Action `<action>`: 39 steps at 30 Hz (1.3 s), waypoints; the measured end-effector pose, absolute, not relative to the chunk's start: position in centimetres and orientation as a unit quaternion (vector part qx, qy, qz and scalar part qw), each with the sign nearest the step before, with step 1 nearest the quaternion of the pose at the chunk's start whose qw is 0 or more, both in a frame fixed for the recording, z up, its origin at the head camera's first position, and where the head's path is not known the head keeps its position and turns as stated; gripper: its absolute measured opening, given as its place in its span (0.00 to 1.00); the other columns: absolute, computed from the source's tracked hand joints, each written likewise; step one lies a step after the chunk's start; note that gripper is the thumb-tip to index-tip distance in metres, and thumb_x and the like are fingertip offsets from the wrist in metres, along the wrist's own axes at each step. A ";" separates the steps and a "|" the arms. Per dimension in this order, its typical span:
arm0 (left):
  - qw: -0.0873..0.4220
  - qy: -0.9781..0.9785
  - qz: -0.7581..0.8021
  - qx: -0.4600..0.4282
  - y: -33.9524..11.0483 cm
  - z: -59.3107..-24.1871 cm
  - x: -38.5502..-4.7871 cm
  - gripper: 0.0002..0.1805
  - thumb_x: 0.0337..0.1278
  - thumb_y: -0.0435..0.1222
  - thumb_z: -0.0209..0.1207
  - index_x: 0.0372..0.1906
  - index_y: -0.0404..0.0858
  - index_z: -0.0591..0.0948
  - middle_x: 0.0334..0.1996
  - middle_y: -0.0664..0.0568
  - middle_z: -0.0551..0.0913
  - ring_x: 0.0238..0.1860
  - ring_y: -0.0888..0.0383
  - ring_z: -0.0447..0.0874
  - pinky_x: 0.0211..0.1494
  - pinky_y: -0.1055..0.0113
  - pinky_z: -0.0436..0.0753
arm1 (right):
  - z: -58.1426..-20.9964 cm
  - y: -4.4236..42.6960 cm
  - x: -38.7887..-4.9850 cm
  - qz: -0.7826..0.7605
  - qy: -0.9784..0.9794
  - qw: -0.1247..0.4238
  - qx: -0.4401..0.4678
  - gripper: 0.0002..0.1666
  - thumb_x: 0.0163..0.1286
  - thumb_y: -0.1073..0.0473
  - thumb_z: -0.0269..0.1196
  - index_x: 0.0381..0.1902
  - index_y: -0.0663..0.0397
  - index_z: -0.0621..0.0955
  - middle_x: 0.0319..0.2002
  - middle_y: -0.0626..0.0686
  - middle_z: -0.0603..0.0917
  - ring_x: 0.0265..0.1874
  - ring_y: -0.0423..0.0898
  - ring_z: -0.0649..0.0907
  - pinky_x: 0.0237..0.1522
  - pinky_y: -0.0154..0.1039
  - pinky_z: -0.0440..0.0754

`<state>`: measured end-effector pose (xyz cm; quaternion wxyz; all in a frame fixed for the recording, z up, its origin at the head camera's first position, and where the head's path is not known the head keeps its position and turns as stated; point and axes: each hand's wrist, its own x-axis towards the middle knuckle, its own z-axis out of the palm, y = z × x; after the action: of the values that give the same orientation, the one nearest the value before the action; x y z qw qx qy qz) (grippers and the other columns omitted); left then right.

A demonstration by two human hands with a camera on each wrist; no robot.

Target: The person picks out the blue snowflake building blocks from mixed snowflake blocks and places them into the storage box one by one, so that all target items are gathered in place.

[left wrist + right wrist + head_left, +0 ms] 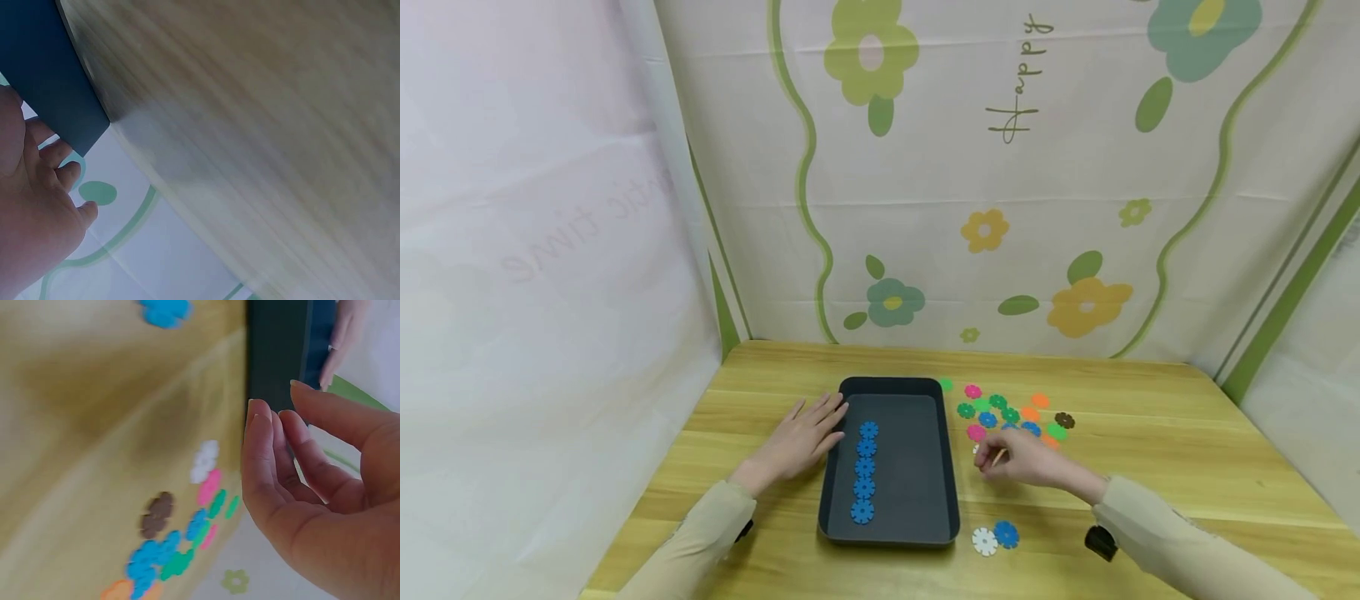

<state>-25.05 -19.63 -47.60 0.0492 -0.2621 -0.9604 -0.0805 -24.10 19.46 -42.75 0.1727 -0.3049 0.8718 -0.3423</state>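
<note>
A dark rectangular tray (917, 475) lies on the wooden table with a column of several blue notched plastic discs (865, 467) along its left side. My left hand (797, 443) rests at the tray's left rim, fingers extended. To the right of the tray, my right hand (1021, 457) hovers at the near edge of a loose group of coloured discs. In the right wrist view its fingers (259, 456) are bent with a gap to the thumb, and nothing shows between them. A white disc (205, 461) lies near that hand, partly hidden in the head view.
Closer to me, another white disc (985, 542) touches a blue disc (1007, 534) right of the tray's near corner. The scattered group includes a brown disc (1064, 421), pink, green and orange ones. A flower-patterned cloth (925, 183) hangs behind the table.
</note>
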 end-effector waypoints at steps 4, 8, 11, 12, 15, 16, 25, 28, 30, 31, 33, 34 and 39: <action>0.049 -0.961 -0.077 -0.260 -19.6 -47.6 -25.1 0.31 0.77 0.51 0.45 0.77 0.42 0.61 0.78 0.47 0.58 0.79 0.46 0.55 0.77 0.38 0.57 | -43.5 20.9 -22.8 -0.344 0.869 0.192 -0.299 0.07 0.60 0.65 0.69 0.37 0.61 0.83 0.35 0.52 0.86 0.32 0.34 0.81 0.36 0.28 0.82; 0.054 -0.961 -0.076 -0.260 -19.7 -47.7 -25.1 0.31 0.77 0.51 0.44 0.77 0.42 0.62 0.78 0.46 0.58 0.79 0.46 0.55 0.77 0.38 0.57 | -44.3 21.9 -21.8 -0.364 0.858 0.217 -0.289 0.11 0.57 0.64 0.72 0.37 0.61 0.83 0.34 0.53 0.85 0.31 0.33 0.80 0.34 0.28 0.81; 0.056 -0.961 -0.076 -0.260 -19.7 -47.7 -25.2 0.31 0.77 0.50 0.45 0.77 0.41 0.62 0.78 0.46 0.59 0.79 0.46 0.56 0.77 0.38 0.57 | -45.0 22.4 -21.2 -0.378 0.851 0.226 -0.284 0.13 0.54 0.66 0.73 0.37 0.62 0.83 0.33 0.54 0.84 0.29 0.33 0.79 0.33 0.28 0.81; 0.057 -0.961 -0.077 -0.260 -19.7 -47.7 -25.2 0.31 0.77 0.50 0.45 0.76 0.41 0.62 0.78 0.46 0.59 0.79 0.46 0.56 0.77 0.38 0.58 | -45.2 22.5 -21.0 -0.383 0.850 0.228 -0.282 0.13 0.53 0.66 0.73 0.37 0.62 0.83 0.33 0.54 0.84 0.29 0.33 0.79 0.33 0.28 0.81; 0.058 -0.961 -0.077 -0.260 -19.7 -47.7 -25.2 0.31 0.77 0.50 0.45 0.77 0.41 0.62 0.78 0.47 0.59 0.79 0.46 0.56 0.77 0.38 0.58 | -45.6 22.6 -20.5 -0.394 0.845 0.232 -0.277 0.14 0.51 0.67 0.73 0.37 0.62 0.83 0.32 0.54 0.83 0.29 0.33 0.78 0.32 0.28 0.81; 0.058 -0.960 -0.078 -0.261 -19.7 -47.7 -25.2 0.31 0.77 0.50 0.45 0.76 0.41 0.62 0.78 0.46 0.59 0.79 0.46 0.56 0.77 0.37 0.58 | -45.7 22.6 -20.4 -0.395 0.845 0.233 -0.274 0.14 0.51 0.67 0.73 0.37 0.62 0.83 0.32 0.53 0.83 0.29 0.33 0.78 0.32 0.28 0.81; 0.051 -0.962 -0.081 -0.256 -19.8 -47.7 -25.2 0.32 0.77 0.51 0.44 0.77 0.43 0.61 0.79 0.48 0.57 0.79 0.47 0.54 0.78 0.38 0.56 | -46.6 22.3 -19.7 -0.367 0.865 0.193 -0.283 0.16 0.47 0.66 0.75 0.34 0.58 0.81 0.29 0.48 0.81 0.28 0.32 0.76 0.30 0.28 0.79; 0.050 -0.962 -0.076 -0.256 -19.8 -47.7 -25.2 0.32 0.77 0.51 0.44 0.77 0.43 0.61 0.78 0.48 0.58 0.79 0.47 0.55 0.78 0.38 0.56 | -46.6 22.3 -19.6 -0.360 0.867 0.186 -0.290 0.16 0.47 0.65 0.76 0.33 0.57 0.81 0.29 0.48 0.81 0.28 0.32 0.76 0.30 0.28 0.78; 0.048 -0.963 -0.075 -0.254 -19.7 -47.7 -25.2 0.31 0.77 0.51 0.44 0.77 0.43 0.61 0.78 0.48 0.58 0.79 0.47 0.55 0.78 0.38 0.56 | -46.6 22.3 -19.6 -0.358 0.867 0.183 -0.294 0.17 0.48 0.65 0.77 0.33 0.57 0.80 0.29 0.48 0.81 0.27 0.32 0.75 0.29 0.28 0.78; 0.047 -0.963 -0.074 -0.253 -19.7 -47.7 -25.1 0.31 0.77 0.51 0.44 0.77 0.43 0.61 0.78 0.48 0.58 0.79 0.47 0.55 0.78 0.38 0.56 | -46.6 22.3 -19.6 -0.357 0.867 0.181 -0.297 0.17 0.48 0.64 0.77 0.33 0.56 0.80 0.29 0.48 0.81 0.27 0.32 0.75 0.29 0.28 0.78; 0.048 -0.963 -0.077 -0.254 -19.7 -47.8 -25.1 0.31 0.77 0.51 0.45 0.77 0.43 0.61 0.78 0.48 0.58 0.79 0.47 0.55 0.78 0.38 0.56 | -46.6 22.3 -19.6 -0.354 0.867 0.177 -0.303 0.18 0.49 0.63 0.77 0.33 0.55 0.78 0.29 0.47 0.80 0.27 0.31 0.75 0.29 0.28 0.78; 0.048 -0.963 -0.078 -0.254 -19.7 -47.8 -25.1 0.31 0.77 0.51 0.45 0.77 0.43 0.62 0.78 0.48 0.58 0.79 0.47 0.55 0.78 0.38 0.56 | -46.6 22.3 -19.6 -0.354 0.866 0.176 -0.305 0.18 0.49 0.63 0.77 0.33 0.55 0.78 0.29 0.46 0.80 0.27 0.31 0.75 0.29 0.28 0.78; 0.050 -0.962 -0.083 -0.256 -19.8 -47.9 -25.1 0.31 0.76 0.50 0.46 0.77 0.43 0.61 0.78 0.48 0.58 0.79 0.47 0.55 0.78 0.38 0.55 | -46.7 22.5 -19.8 -0.359 0.862 0.180 -0.310 0.18 0.51 0.63 0.75 0.33 0.55 0.75 0.29 0.46 0.79 0.26 0.29 0.75 0.28 0.28 0.78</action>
<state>-25.06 -19.75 -47.89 0.0498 -0.2558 -0.9619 -0.0828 -19.76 22.48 -46.66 0.1800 -0.3099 0.8618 -0.3591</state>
